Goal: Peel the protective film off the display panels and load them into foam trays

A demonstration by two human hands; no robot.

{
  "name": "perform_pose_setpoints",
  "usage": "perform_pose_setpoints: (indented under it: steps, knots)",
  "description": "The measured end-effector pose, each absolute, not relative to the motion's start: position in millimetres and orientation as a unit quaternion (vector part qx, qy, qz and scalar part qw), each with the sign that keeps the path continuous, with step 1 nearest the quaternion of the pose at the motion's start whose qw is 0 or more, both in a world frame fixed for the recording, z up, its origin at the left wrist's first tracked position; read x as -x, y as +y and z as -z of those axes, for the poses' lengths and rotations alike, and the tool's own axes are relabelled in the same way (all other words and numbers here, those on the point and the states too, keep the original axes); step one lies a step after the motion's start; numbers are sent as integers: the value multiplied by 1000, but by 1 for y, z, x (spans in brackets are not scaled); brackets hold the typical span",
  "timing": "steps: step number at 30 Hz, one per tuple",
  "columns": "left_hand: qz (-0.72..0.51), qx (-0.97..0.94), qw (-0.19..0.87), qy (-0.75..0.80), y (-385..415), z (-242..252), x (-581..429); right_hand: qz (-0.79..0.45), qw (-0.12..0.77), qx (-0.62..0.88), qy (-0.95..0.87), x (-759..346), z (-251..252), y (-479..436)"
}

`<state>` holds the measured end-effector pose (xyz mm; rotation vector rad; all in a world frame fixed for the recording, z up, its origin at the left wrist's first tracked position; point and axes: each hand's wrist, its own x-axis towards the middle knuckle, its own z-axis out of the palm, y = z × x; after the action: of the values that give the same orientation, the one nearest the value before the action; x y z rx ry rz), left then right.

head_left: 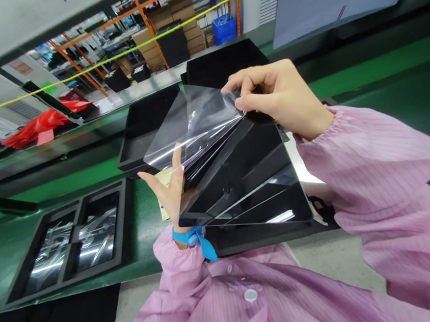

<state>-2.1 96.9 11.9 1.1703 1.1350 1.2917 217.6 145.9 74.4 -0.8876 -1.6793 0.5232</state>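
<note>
My left hand (170, 189) grips the left edge of a fanned stack of glossy black panels (251, 177), thumb up against a clear film, fingers hidden behind the stack. My right hand (277, 98) pinches the top corner of the clear plastic film (192, 127), which is lifted off the top panel. The stack is held above the green belt, in front of my chest. A blue wrist strap (196, 237) is on my left wrist. Both arms wear pink striped sleeves.
A black foam tray (128, 211) holding two film-covered panels lies on the green conveyor (382, 71) at the left. An empty black tray (145, 122) sits behind the stack. Red bags (42, 125), orange racks and cardboard boxes (180, 11) stand far back.
</note>
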Motion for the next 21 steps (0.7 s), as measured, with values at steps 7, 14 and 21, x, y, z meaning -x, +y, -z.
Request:
perform_pose_setpoints:
  steps: [7, 14, 21]
  knots:
    - [-584, -401, 539, 456, 87, -23, -4, -148, 578, 409, -690, -210, -72, 139]
    - [-633, -334, 544, 437, 81, -24, 22, -135, 446, 214, -859, -207, -100, 65]
    - [-619, -312, 595, 407, 77, -28, 29, -70, 429, 113, -893, -201, -96, 66]
